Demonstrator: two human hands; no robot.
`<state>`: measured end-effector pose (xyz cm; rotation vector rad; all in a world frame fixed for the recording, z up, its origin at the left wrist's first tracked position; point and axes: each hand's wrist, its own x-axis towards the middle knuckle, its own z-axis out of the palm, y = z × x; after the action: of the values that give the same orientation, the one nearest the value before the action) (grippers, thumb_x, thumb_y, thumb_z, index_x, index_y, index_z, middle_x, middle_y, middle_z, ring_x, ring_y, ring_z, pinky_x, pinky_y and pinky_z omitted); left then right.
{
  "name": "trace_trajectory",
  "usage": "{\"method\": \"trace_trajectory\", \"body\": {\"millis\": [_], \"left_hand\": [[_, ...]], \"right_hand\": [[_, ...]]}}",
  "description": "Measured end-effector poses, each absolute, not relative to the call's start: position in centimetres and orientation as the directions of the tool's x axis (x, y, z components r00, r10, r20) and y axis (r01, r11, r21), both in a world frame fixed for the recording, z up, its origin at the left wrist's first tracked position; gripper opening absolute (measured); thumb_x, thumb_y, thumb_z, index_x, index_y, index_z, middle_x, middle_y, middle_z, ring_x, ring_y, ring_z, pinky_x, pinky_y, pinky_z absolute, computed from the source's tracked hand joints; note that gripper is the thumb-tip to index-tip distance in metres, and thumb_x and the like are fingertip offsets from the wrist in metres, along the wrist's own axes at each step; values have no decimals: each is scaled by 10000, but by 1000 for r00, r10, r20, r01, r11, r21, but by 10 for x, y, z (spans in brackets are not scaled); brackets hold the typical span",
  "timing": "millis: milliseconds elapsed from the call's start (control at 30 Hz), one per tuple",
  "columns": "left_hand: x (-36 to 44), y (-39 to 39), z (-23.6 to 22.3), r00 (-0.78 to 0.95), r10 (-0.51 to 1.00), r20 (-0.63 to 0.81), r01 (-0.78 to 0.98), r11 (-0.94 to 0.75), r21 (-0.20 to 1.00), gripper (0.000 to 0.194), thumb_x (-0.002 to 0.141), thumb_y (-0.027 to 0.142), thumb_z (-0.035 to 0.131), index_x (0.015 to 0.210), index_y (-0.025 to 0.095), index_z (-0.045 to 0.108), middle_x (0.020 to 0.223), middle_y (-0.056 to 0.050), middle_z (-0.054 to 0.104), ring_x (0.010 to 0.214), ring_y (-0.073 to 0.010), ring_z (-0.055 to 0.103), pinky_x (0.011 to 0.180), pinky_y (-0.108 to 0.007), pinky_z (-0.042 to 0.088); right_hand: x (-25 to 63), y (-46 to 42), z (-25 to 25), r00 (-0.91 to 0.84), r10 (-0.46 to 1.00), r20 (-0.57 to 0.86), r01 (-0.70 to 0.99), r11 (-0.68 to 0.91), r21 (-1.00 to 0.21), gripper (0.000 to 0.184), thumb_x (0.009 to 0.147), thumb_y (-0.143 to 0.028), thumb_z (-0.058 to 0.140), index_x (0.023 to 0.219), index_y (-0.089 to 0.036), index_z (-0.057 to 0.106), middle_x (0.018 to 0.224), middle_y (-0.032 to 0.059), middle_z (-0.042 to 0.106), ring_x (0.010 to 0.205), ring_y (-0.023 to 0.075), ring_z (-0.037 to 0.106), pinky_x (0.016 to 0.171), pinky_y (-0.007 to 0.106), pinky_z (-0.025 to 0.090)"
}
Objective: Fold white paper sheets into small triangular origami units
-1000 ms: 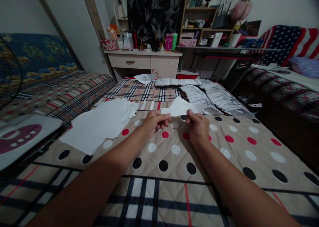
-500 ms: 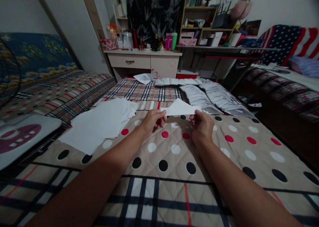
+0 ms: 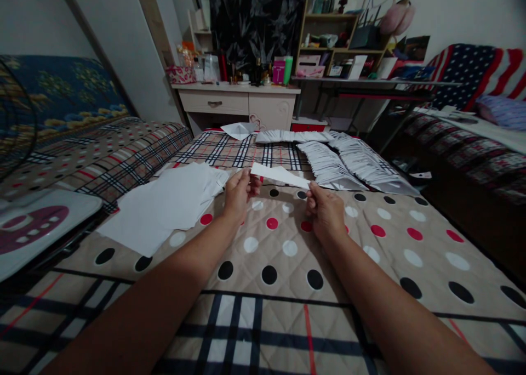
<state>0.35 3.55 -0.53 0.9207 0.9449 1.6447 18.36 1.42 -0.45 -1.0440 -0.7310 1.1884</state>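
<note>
A folded white paper (image 3: 279, 174), a long flat strip with a low peak on its far side, hangs tilted above the bedspread, its left end higher. My right hand (image 3: 326, 208) pinches its right end between thumb and fingers. At the other end, the fingers of my left hand (image 3: 239, 191) close on the left tip. Beside my left hand lies a loose pile of white sheets (image 3: 164, 199). Beyond my right hand, folded papers (image 3: 329, 166) stand packed in overlapping rows, with another row (image 3: 291, 136) behind them.
Under everything is a quilted bedspread (image 3: 263, 320) with dots and plaid bands. One separate folded paper (image 3: 238, 130) lies at its far edge. A white and purple board (image 3: 36, 227) sits at the left. A dresser (image 3: 230, 102) and a cluttered shelf (image 3: 329, 49) stand behind.
The folded paper has shifted left and tilted, its left end rising and its right end dropping nearer me. Both hands have moved slightly left, and the left hand has turned more upright.
</note>
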Motion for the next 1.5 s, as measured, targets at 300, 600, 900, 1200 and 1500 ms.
{"method": "trace_trajectory", "body": {"millis": [300,600,900,1200,1500], "left_hand": [[8,33,-12,7,960,281,-246,-270,931,840,607,231,826,1357,247,448,1386,-130,526,1068,-241,622,728,-276,551],[10,34,-7,-170,965,198,-443,-255,859,827,593,197,843,1316,250,444,1086,-56,668,878,-165,653,689,-248,539],[8,37,-5,-138,977,161,-604,-212,769,599,576,168,845,1088,223,538,919,5,662,831,-115,642,781,-243,510],[9,36,-8,-86,973,216,-556,-227,799,593,591,153,826,1101,228,534,990,-24,676,952,-164,647,861,-299,511],[10,33,-5,-63,979,192,-559,-194,806,615,587,136,808,1123,233,522,1026,-11,656,973,-157,624,863,-295,493]], "right_hand": [[181,14,-6,232,971,-61,-378,33,-925,317,718,-413,701,565,-168,571,367,-75,407,312,42,289,320,182,216],[179,12,-6,118,992,-52,-279,-17,-960,307,716,-405,669,551,-160,584,360,-49,442,313,54,327,331,188,226],[174,4,1,-33,998,-58,-212,-63,-975,305,721,-392,644,536,-156,586,350,-37,449,297,54,326,330,193,200],[174,5,1,-36,998,-50,-207,-56,-977,314,730,-401,642,541,-155,592,360,-37,454,309,56,345,342,188,225],[173,3,-2,-45,997,-61,-159,-67,-985,314,749,-402,626,545,-166,587,354,-46,453,293,53,313,320,188,169]]}}
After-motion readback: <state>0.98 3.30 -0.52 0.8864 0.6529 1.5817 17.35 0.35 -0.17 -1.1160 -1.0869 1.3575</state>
